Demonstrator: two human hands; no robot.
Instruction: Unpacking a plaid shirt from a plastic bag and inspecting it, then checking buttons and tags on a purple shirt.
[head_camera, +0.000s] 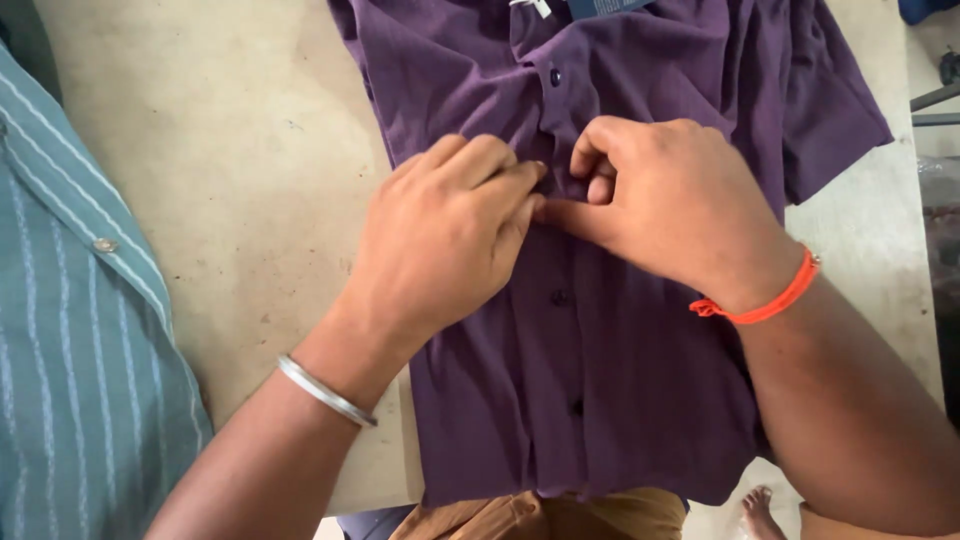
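Nearest the camera, at the lower edge of the view, a fold of tan cloth (540, 515) and a bare foot (757, 505) show below the table edge. At the left edge hangs a teal striped shirt (70, 330) with 1 pale button. Both forearms reach up from the bottom: the left wrist carries a silver bangle (326, 391), the right wrist an orange thread band (765, 300). A purple short-sleeved shirt (640, 380) lies flat, front side up, on the worn beige table (240, 150), its hem toward the camera and its collar at the far edge. Dark buttons run down its centre strip; 3 are visible, 2 below the hands and 1 above. The left hand (440, 240) and the right hand (670, 200) meet on that strip at chest height. The left fingers are curled, their tips pinching the fabric edge. The right fingers are bent inward, thumb extended toward the left fingertips, also gripping the strip. The button at that position is hidden under the fingers. Farthest away, a white tag (533, 6) sits at the collar.
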